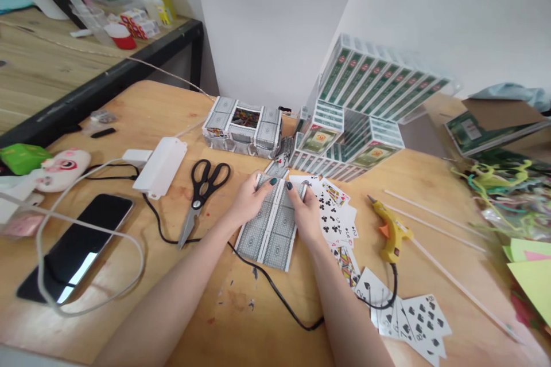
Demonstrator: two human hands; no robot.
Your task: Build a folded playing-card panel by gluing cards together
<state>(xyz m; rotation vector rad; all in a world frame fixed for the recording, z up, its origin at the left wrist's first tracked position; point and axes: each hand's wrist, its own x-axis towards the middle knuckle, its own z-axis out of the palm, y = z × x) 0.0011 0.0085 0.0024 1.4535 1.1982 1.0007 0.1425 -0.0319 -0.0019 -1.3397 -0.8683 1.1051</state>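
Two strips of grey-backed playing cards [269, 235] lie side by side between my hands in the middle of the table. My left hand [253, 198] grips the upper left edge, its dark green thumbnail on top and the fingers beneath. On the upper right edge, my right hand [303, 203] holds the cards the same way. Behind them sits a box covered in playing cards [243, 126]. Loose face-up cards [338, 218] spread to the right of my right hand, with spade cards [419, 321] fanned nearer the front.
Black scissors [202, 192], a white power strip [160, 167] and a phone [81, 246] lie on the left. A yellow glue gun [391, 232] and glue sticks [434, 221] are on the right. Stacked card packs [374, 86] stand behind. A black cable [279, 292] crosses in front.
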